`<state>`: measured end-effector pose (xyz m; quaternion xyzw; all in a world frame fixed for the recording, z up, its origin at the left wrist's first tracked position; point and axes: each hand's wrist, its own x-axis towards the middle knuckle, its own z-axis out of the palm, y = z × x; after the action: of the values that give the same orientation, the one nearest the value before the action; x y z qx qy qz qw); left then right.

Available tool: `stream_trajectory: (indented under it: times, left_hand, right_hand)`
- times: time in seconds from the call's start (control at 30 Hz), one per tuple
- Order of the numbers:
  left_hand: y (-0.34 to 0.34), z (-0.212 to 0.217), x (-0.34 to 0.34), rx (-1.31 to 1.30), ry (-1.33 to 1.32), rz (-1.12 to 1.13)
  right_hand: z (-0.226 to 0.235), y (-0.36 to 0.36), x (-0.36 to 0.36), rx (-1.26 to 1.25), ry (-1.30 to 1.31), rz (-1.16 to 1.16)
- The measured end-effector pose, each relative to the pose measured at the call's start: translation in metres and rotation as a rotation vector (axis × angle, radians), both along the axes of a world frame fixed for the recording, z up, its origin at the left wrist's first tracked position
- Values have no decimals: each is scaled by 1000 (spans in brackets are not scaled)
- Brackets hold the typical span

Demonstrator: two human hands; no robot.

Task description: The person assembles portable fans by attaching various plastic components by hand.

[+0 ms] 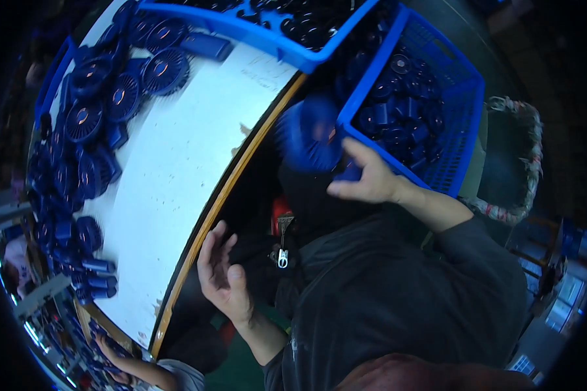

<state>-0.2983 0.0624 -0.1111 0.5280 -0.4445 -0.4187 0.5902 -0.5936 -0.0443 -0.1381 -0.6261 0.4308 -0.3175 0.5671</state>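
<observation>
My right hand (pixel 370 174) is closed round the short handle of a dark blue handheld fan (pixel 308 133). The round ribbed head of this fan is smeared by motion, between the table's edge and the blue crate. Beside the wooden edge of the white table (pixel 169 146), my left hand (pixel 222 280) is held up with its fingers apart and nothing in it. Many similar blue fans (pixel 85 120) lie heaped along the far left side of the table, some on their sides.
A blue slatted crate (pixel 464 124) with blue fan parts stands at my right. At the top, a blue tray (pixel 241 27) of dark parts rests on the table. Another person's arm (pixel 147 373) reaches in at the lower left. A wrapped hoop-shaped frame (pixel 536 153) stands beyond the crate.
</observation>
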Motion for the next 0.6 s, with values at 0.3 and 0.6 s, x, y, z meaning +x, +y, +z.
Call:
stream_trajectory:
  times: [0.3, 0.6]
  left_hand:
    - [12, -5, 50, 21, -186, 212]
    - [-6, 0, 158, 61, -775, 641]
  right_hand:
    - [-147, -68, -186, 219, 500, -929]
    - [-239, -89, -414, 46, 1187, -678]
